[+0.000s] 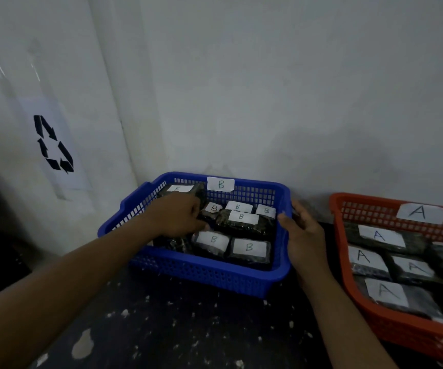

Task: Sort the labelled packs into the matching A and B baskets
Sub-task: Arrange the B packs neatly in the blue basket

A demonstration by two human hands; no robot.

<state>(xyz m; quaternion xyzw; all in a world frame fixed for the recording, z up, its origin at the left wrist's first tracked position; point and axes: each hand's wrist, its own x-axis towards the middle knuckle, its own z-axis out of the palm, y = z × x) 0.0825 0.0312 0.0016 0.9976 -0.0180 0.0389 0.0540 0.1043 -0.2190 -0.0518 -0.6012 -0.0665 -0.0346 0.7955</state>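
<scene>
Dark speckled table point(188, 328) holds 2 baskets: blue basket point(201, 272) tagged B against the wall, red basket point(401, 331) tagged A just beside it on the right. B packs point(249, 247), 7 labels readable, lie in the blue one. A packs point(378, 235), 4 readable, lie in the red.

Right hand point(305, 233) grips the blue basket's right rim, likely steadying it. Left hand point(180, 217) is inside, fingers curled over the pile; can't tell if it pinches a pack.

Looks like a late placing or tidying step in B. Next move: let go cleanly and lift the hand out without dragging the top pack.
</scene>
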